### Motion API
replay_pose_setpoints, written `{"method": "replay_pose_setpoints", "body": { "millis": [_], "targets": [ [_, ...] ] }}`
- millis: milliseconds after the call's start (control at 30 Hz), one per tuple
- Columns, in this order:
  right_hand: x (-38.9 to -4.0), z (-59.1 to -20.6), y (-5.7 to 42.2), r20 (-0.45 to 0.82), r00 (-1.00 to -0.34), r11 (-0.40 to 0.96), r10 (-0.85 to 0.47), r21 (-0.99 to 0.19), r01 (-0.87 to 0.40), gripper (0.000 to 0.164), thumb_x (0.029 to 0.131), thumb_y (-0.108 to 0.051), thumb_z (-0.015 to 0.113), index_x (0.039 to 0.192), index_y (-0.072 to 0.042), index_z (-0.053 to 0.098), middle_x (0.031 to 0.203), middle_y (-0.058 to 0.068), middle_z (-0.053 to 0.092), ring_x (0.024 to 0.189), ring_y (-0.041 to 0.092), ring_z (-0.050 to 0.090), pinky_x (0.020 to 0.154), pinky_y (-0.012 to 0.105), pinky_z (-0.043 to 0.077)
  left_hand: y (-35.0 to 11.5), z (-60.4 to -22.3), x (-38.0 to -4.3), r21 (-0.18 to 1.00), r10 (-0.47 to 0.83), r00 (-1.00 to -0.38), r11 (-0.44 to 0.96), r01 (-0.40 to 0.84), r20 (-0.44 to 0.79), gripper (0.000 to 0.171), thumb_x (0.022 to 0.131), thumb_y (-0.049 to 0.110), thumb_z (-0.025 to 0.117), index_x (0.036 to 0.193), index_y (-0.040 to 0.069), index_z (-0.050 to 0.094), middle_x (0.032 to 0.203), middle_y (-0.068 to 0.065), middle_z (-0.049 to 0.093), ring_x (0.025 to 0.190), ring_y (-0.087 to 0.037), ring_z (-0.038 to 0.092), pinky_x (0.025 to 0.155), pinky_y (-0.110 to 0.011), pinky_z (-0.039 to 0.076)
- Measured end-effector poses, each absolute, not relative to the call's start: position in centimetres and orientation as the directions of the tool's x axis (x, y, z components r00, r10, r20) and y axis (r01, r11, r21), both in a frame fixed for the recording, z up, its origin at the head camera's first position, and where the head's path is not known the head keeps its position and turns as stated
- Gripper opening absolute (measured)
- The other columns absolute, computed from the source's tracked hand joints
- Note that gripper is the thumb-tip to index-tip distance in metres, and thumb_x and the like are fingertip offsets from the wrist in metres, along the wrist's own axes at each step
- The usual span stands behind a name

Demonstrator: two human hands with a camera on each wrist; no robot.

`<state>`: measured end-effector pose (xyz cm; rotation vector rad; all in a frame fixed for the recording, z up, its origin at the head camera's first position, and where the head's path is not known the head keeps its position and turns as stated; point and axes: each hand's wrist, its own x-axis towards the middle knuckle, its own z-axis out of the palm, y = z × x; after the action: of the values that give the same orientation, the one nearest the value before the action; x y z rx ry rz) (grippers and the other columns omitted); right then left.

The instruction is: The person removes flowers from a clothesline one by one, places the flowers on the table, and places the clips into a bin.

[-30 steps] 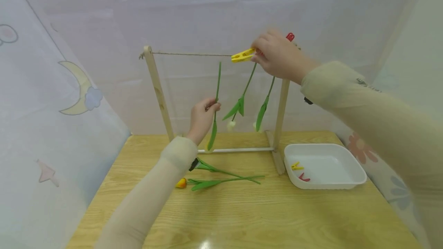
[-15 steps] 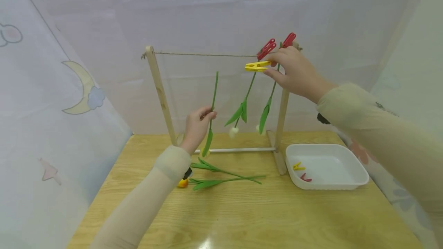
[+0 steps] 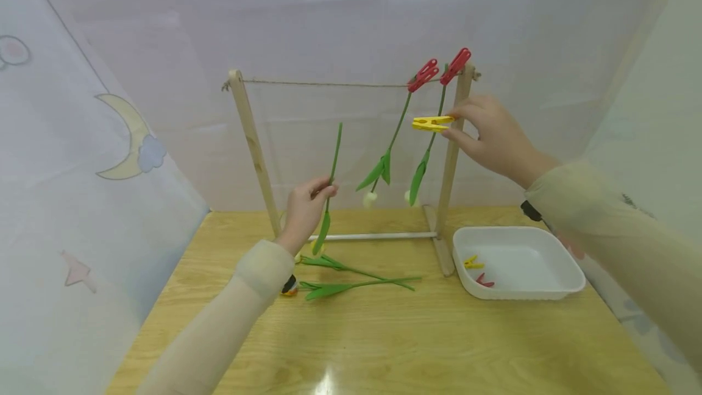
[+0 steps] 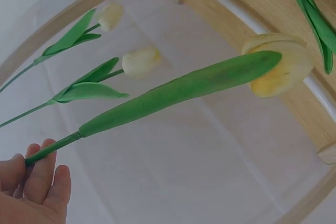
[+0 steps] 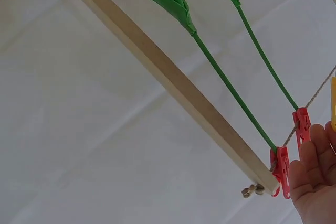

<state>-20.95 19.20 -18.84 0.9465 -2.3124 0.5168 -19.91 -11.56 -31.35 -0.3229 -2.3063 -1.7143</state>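
Observation:
My left hand [image 3: 304,209] pinches the stem of a yellow artificial tulip [image 4: 278,66], its bloom hanging down and the bare stem end pointing up below the string [image 3: 323,84]. Between the thumb and fingers of my right hand [image 3: 496,136] is a yellow clothespin [image 3: 432,124], held in front of the right-hand hanging stem in the head view. Two white tulips [image 4: 140,62] hang head down from the right part of the string. Each stem is clipped there by a red clothespin [image 3: 423,75]. In the right wrist view only an edge of the yellow clothespin shows.
The string runs between two wooden posts [image 3: 253,145] joined by a white bar [image 3: 384,236]. Two more tulips [image 3: 329,291] lie crossed on the wooden table [image 3: 395,346]. At right stands a white tray [image 3: 548,291] with a yellow and a red clothespin [image 3: 485,281].
My right hand has moved away from the string, down and to the right, with the yellow clothespin. My left hand has lowered the tulip slightly and shifted it left.

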Motion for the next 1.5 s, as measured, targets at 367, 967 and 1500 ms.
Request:
{"method": "replay_pose_setpoints", "body": {
  "millis": [367, 967, 1500],
  "targets": [
    [-20.4, -20.7, 20.9, 0.665, -0.583, 0.67, -0.467, -0.165, -0.724, 0.026, 0.078, 0.008, 0.075, 0.101, 0.013, 0.063, 0.102, 0.026, 0.06, 0.1, 0.042, 0.048, 0.084, 0.056, 0.04, -12.1, -32.1, -19.3, 0.89, 0.043, -0.938, 0.302, 0.341, 0.345, 0.025, 0.097, 0.004, 0.058, 0.117, -0.009, 0.064, 0.106, -0.021, 0.069, 0.1, -0.032, 0.066, 0.093, -0.04, 0.052],
    [-19.7, -22.9, 22.6, 0.661, -0.609, 0.678, -0.438, -0.202, -0.706, 0.027, 0.079, 0.006, 0.074, 0.103, 0.012, 0.064, 0.102, 0.026, 0.061, 0.1, 0.042, 0.051, 0.084, 0.057, 0.04, -12.3, -32.8, -18.7, 0.891, 0.06, -0.951, 0.335, 0.307, 0.305, 0.025, 0.096, 0.003, 0.059, 0.118, -0.009, 0.064, 0.104, -0.019, 0.07, 0.099, -0.033, 0.067, 0.089, -0.038, 0.054],
    [-19.4, -25.6, 24.9, 0.616, -0.678, 0.704, -0.401, -0.267, -0.658, 0.023, 0.08, 0.008, 0.072, 0.101, 0.012, 0.064, 0.101, 0.026, 0.061, 0.099, 0.042, 0.052, 0.083, 0.057, 0.041, -11.8, -35.1, -18.2, 0.842, 0.141, -0.935, 0.406, 0.354, 0.325, 0.024, 0.095, 0.002, 0.059, 0.115, -0.01, 0.066, 0.107, -0.021, 0.069, 0.102, -0.033, 0.066, 0.085, -0.036, 0.056]
  ]
}}
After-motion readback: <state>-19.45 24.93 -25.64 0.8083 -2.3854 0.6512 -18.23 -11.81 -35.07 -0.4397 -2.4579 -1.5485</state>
